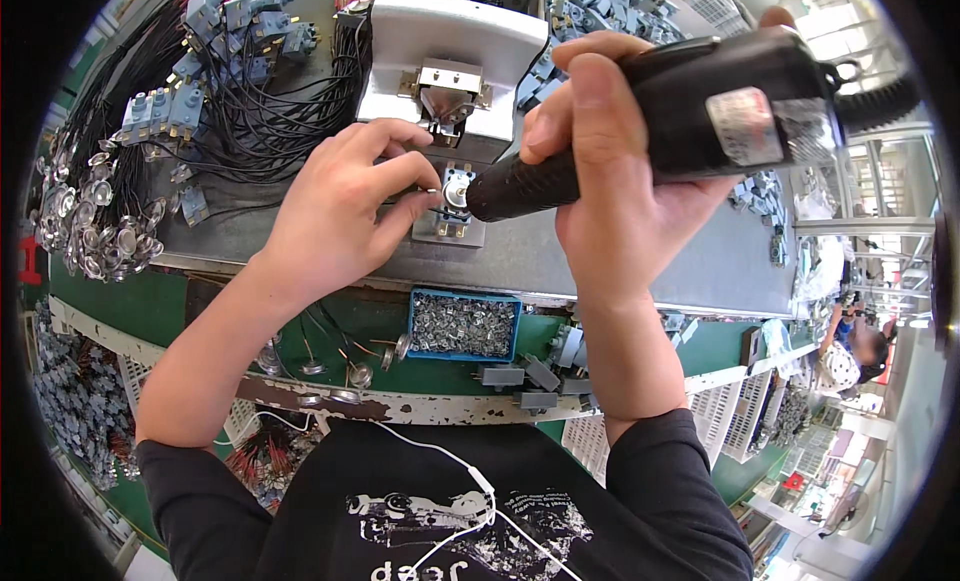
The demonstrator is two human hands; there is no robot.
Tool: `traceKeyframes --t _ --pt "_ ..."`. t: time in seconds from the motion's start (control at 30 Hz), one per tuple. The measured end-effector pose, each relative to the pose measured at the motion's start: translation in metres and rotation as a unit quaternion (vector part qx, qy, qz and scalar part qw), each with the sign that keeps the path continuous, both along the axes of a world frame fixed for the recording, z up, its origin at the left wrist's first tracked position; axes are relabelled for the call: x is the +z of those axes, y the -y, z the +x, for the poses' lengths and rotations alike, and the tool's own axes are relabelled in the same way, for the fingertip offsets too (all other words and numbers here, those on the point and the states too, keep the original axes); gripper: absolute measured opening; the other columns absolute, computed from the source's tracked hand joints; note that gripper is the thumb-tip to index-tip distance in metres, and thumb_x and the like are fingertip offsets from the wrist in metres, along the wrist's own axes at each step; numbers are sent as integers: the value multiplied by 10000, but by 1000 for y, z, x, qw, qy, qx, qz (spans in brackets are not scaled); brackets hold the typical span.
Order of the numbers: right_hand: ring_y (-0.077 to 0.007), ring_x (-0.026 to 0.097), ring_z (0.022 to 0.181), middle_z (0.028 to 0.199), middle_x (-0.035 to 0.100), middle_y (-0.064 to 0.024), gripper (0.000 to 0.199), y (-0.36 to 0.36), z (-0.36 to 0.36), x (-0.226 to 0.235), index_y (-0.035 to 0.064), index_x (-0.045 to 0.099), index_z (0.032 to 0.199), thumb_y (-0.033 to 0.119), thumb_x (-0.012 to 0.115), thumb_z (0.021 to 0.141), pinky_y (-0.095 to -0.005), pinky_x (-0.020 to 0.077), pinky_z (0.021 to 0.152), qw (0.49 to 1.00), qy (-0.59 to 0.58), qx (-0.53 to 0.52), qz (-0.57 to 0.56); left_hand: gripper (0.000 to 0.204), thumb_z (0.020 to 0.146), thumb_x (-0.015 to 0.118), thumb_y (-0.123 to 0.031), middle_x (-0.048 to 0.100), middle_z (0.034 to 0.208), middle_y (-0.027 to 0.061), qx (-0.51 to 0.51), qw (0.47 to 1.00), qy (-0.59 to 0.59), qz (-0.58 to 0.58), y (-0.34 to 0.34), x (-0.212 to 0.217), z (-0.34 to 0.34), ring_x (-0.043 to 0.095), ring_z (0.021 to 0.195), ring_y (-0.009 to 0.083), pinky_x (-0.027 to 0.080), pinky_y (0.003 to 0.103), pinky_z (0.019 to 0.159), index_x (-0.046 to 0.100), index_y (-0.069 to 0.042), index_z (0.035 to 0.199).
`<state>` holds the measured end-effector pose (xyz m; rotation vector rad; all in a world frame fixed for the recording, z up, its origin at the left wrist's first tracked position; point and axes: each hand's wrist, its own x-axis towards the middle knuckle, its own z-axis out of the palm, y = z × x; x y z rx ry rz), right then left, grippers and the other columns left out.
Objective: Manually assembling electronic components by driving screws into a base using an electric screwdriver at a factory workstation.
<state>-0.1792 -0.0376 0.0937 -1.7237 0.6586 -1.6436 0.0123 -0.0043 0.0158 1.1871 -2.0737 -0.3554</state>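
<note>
My right hand [610,151] is wrapped around a black electric screwdriver [690,111], which lies slanted with its narrow nose pointing left and down. That nose meets a small blue-grey switch-like part [457,227] with a round white and metal piece on it, seated on a metal block [430,231]. From the other side, my left hand [345,201] pinches with thumb and forefinger right beside the part. A tiny shiny bit shows at those fingertips, too small to name. Just beyond stands a silver press-like machine [455,31] with a metal bracket on its front.
Black-wired blue-grey parts [160,111] and round metal caps [110,216] heap at left. More parts [610,11] lie behind the machine. A blue tray [415,326] of small metal pieces sits nearer me, beside grey blocks [535,376]. A cord [880,103] trails from the screwdriver.
</note>
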Motion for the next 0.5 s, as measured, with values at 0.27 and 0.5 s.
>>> traceKeyframes --t 0.27,0.5 --pt "-152 633 592 949 676 -178 729 -3 -2 8 135 169 1587 17 606 1015 -327 564 585 995 76 56 -38 71 897 717 -80 674 1094 88 28 999 -13 -39 -6 11 8 644 964 288 506 411 860 696 -49 957" --pt "-159 612 578 702 624 -109 271 -4 -11 25 -39 541 1201 78 663 990 -313 531 550 998 53 36 -18 314 889 660 25 686 1061 115 1 999 34 27 -20 23 7 662 974 294 519 376 861 728 -40 1189"
